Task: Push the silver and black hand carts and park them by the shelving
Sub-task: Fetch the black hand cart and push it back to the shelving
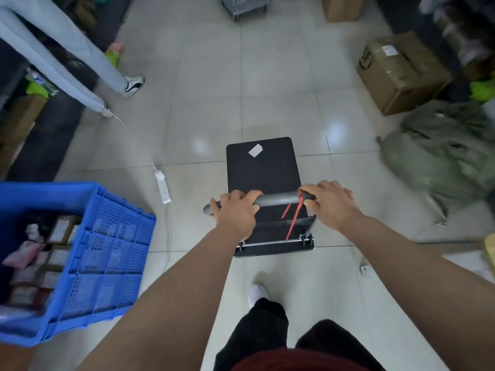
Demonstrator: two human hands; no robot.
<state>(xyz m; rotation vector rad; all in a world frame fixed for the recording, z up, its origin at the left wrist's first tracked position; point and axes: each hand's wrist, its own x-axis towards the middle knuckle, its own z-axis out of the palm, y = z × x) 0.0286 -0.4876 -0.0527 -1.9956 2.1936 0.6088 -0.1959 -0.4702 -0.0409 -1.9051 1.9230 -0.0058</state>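
Observation:
A black hand cart (263, 167) stands on the tiled floor right in front of me, its flat deck bare except for a small white label. Its grey foam-covered handle bar (278, 198) runs across at waist height, with a red strap hanging from its right end. My left hand (235, 210) is wrapped around the bar's left end and my right hand (330, 203) grips the right end. Far ahead at the top edge stands a silver cart (243, 5), only partly in view. Dark shelving (466, 36) lines the right side, blurred.
A blue plastic crate (80, 253) full of small packages sits close on my left. A white power strip (163, 186) lies on the floor left of the cart. A person's legs (75, 60) stand at upper left. Cardboard boxes (396, 73) and an olive sack (439, 156) crowd the right.

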